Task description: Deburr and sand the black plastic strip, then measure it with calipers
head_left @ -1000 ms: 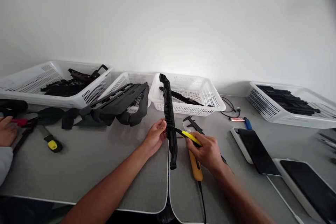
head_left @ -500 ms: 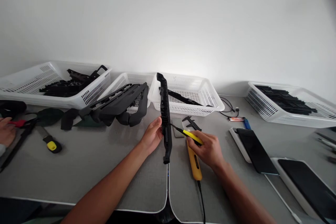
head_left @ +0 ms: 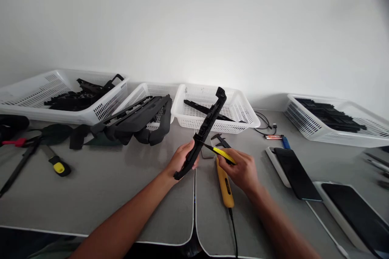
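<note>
My left hand (head_left: 179,158) is closed around the lower half of a long black plastic trim piece (head_left: 210,122), tilted with its upper end to the right. A slim pen-like tool with a yellow ribbed grip (head_left: 223,153) sits pinched in my right hand (head_left: 243,170). Its thin dark tip meets the trim piece just above my left fingers; whether it touches I cannot tell. Below my right hand, a yellow corded device (head_left: 225,188) lies on the table. Dark calipers (head_left: 223,141) and a flat grey block (head_left: 208,153) lie behind the tool, the block partly hidden.
Behind my hands, a white basket (head_left: 214,124) holds another black strip. Black parts fill a basket (head_left: 325,131) at right and baskets at left (head_left: 77,119). Two phones (head_left: 296,174) lie at right. A yellow-black handled tool (head_left: 60,166) lies left. A seam (head_left: 195,206) divides the tables.
The trim piece has swung from near upright to a slant, its top moving right, as my left hand turned. My right hand stays nearly in place. Another person's hand has left the far left.
</note>
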Demonstrator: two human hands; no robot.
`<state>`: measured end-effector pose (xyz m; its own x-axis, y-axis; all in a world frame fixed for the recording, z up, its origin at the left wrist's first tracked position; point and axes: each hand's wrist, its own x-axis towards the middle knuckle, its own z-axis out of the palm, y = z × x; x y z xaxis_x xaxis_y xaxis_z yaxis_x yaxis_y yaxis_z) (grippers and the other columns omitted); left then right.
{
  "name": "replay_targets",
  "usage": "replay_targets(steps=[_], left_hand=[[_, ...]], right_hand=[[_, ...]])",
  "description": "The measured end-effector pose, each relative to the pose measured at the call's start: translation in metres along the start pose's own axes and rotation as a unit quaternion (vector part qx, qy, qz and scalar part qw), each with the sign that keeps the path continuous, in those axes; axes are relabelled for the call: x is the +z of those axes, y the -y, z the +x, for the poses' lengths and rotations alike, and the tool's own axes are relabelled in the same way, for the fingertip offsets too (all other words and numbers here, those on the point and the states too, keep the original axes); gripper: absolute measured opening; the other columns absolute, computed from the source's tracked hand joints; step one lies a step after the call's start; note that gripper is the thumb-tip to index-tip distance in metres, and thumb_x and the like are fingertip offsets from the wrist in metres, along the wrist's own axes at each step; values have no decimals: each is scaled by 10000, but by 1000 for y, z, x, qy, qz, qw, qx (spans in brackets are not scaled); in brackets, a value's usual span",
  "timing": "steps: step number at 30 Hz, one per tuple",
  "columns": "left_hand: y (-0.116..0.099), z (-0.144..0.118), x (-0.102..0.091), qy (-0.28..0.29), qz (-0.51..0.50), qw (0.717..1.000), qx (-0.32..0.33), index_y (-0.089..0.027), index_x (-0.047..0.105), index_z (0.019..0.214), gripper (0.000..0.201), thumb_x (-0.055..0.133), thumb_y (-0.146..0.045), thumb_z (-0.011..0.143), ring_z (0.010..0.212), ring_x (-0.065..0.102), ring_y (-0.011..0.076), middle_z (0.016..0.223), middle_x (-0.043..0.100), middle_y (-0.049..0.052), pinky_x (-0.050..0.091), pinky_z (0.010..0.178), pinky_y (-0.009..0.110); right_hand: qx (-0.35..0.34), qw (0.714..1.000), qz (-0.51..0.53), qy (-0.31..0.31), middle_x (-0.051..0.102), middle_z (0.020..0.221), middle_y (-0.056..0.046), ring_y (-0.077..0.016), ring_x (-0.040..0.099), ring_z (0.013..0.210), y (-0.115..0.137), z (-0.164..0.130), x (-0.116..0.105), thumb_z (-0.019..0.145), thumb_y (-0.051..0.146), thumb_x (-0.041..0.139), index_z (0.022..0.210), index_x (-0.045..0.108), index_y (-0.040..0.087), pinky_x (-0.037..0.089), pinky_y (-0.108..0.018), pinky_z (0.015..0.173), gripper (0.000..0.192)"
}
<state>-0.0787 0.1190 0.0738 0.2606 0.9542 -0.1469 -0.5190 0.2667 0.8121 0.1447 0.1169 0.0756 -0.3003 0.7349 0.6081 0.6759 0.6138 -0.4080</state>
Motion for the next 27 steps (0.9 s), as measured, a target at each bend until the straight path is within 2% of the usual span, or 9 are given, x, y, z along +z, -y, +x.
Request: replay_targets(steps=[5,10,14,19,23,27], left_hand=[[0,1,0,-31,-14,999,-4,-148,741,987,640,809,-747,772,380,339,68,526,453,-83,245,353,215],[-2,2,-1,-61,-17,998,-3,-153,754,997,636,858,-720,728,359,303,67,490,432,-97,222,329,219],[-4,1,-1,-87,-11,996,-2,-159,754,995,643,872,-719,703,358,307,66,486,432,-101,209,335,215],[-7,0,-1,-101,0,995,9,-148,752,1018,685,875,-734,684,353,298,64,478,425,-108,199,342,222],[-7,1,-2,-111,10,994,16,-138,737,1061,724,847,-756,703,348,296,67,458,414,-112,197,348,222],[-5,1,-3,-119,26,992,25,-146,724,1057,694,826,-749,730,345,326,79,454,415,-112,213,347,222]], right_hand=[[-60,996,0,63,755,738,-15,-136,674,623,1,-2,-1,993,293,594,956,795,224,491,-253,656,215],[-50,997,-7,53,760,763,-22,-136,669,629,4,-2,-1,1005,291,589,965,784,213,476,-260,648,214],[-93,989,14,114,738,724,-15,-134,656,627,7,-3,-1,992,271,559,944,771,220,467,-258,651,224],[-104,992,15,68,730,730,-5,-125,644,617,8,-2,-2,977,223,589,949,753,210,451,-253,645,167],[-150,985,31,84,714,717,2,-123,620,600,12,-2,0,978,237,604,935,732,214,435,-260,639,137],[-145,987,41,58,713,718,1,-121,616,599,14,-2,2,979,212,611,940,711,198,429,-262,633,109]])
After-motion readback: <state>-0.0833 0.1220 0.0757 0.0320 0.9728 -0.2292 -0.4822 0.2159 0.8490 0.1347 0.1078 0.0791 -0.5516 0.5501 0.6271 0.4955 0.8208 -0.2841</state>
